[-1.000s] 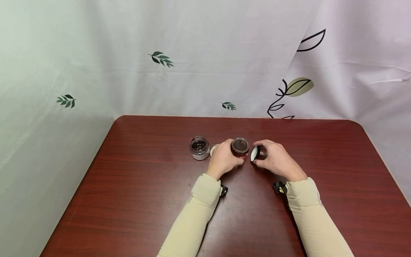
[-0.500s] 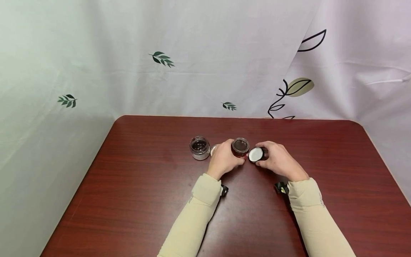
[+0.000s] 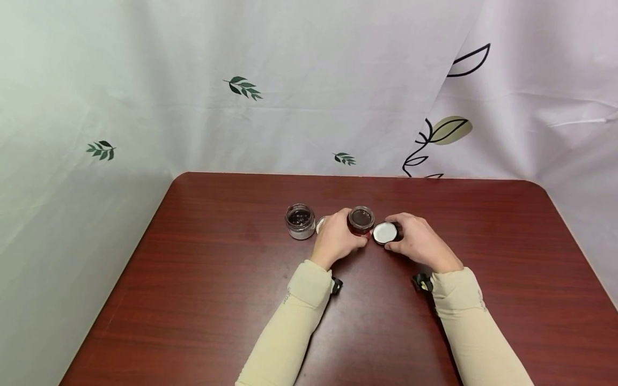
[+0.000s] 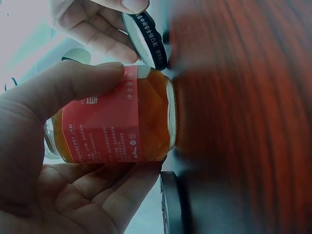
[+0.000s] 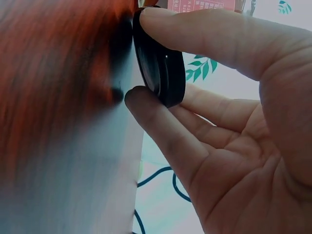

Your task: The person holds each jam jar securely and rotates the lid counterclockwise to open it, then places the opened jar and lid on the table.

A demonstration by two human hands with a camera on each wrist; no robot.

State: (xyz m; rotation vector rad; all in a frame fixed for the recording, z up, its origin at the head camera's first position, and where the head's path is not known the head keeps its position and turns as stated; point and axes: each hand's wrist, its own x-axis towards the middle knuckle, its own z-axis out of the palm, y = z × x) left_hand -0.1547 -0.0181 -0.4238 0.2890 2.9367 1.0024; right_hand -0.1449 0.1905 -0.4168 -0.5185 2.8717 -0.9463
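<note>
My left hand (image 3: 336, 239) grips an open glass jam jar (image 3: 361, 218) with a red label reading "strawberry jam" in the left wrist view (image 4: 105, 117). Its mouth faces up and dark jam shows inside. Just right of it, my right hand (image 3: 419, 240) pinches a black lid (image 3: 384, 233) by the rim between thumb and fingers. The lid's white inner side is turned up, and in the right wrist view the lid (image 5: 165, 68) tilts slightly, close to the tabletop. Whether it touches the wood I cannot tell.
A second open jar (image 3: 300, 221) with dark contents stands left of my left hand. Between them lies another lid (image 3: 320, 225), mostly hidden by that hand; its edge shows low in the left wrist view. Brown tabletop (image 3: 203, 279) surrounds these, with a white patterned curtain (image 3: 299, 118) behind.
The lid in my right hand has turned from standing on edge, facing left, to lying nearly flat with its white inside up. My left hand and its jar have stayed in place.
</note>
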